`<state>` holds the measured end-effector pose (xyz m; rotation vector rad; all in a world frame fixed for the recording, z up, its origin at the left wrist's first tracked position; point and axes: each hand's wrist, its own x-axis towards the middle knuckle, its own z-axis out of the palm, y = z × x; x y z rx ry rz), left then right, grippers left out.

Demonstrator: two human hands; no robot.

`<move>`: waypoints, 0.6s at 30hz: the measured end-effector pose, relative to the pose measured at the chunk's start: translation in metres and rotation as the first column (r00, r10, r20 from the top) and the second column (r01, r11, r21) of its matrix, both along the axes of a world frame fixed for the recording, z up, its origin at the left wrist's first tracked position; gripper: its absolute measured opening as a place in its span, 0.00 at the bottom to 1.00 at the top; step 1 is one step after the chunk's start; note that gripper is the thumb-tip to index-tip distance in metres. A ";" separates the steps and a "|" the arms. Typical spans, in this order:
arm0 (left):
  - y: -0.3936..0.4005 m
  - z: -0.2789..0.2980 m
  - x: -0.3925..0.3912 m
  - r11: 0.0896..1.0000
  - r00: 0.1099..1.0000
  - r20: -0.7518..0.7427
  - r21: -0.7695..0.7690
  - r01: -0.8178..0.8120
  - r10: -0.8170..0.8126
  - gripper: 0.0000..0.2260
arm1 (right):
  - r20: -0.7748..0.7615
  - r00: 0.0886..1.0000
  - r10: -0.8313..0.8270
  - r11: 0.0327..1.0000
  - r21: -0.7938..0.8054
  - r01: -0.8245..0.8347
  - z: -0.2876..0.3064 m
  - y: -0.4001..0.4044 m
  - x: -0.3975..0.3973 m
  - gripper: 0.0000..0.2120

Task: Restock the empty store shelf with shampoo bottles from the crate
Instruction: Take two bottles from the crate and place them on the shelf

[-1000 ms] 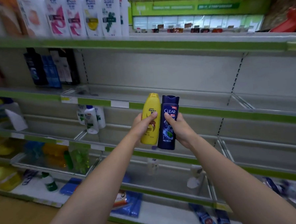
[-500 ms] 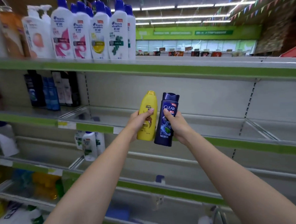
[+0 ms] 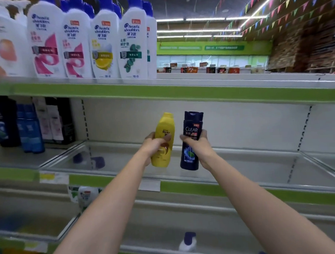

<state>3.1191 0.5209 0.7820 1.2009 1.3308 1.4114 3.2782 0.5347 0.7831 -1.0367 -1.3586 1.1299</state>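
mid-frame, the left hand (image 3: pixel 154 145) has its grip clamped round a yellow shampoo bottle (image 3: pixel 164 140), and the right hand (image 3: pixel 197 144) has its grip clamped round a dark blue clear bottle (image 3: pixel 191 141). both bottles are upright, side by side and just apart, held in the air above the bare shelf (image 3: pixel 242 161). white pump bottles (image 3: pixel 104 44) line the top shelf at the upper left.

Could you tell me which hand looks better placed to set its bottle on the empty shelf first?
Probably the left hand: its yellow bottle sits nearer the divider, so a row could start there.
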 end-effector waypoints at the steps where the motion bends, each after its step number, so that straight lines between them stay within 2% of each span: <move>1: 0.008 -0.002 -0.004 1.000 1.000 0.001 0.004 0.017 -0.017 0.20 | 0.015 1.000 0.000 1.000 0.013 0.000 -0.004 0.006 -0.003 0.23; 4: 0.029 -0.007 -0.016 0.996 0.996 0.036 0.014 0.085 -0.085 0.19 | 0.001 1.000 0.005 0.998 0.055 -0.005 -0.009 0.024 -0.011 0.27; 7: 0.047 -0.009 -0.029 0.991 0.991 -0.019 -0.002 0.132 -0.133 0.20 | 0.036 0.999 0.040 0.996 0.084 -0.043 -0.010 0.042 -0.021 0.29; 9: 0.059 -0.007 -0.036 0.989 0.988 -0.053 -0.018 0.147 -0.148 0.22 | -0.012 0.998 0.059 0.995 0.076 -0.058 -0.009 0.052 -0.027 0.29; 14: 0.081 -0.002 -0.053 0.976 0.974 -0.072 -0.043 0.214 -0.217 0.22 | -0.028 0.991 0.133 0.989 0.075 -0.130 -0.013 0.075 -0.033 0.28; 18: 0.090 -0.001 -0.058 0.970 0.966 -0.096 -0.058 0.237 -0.242 0.22 | -0.020 0.984 0.178 0.979 0.104 -0.175 -0.013 0.088 -0.033 0.30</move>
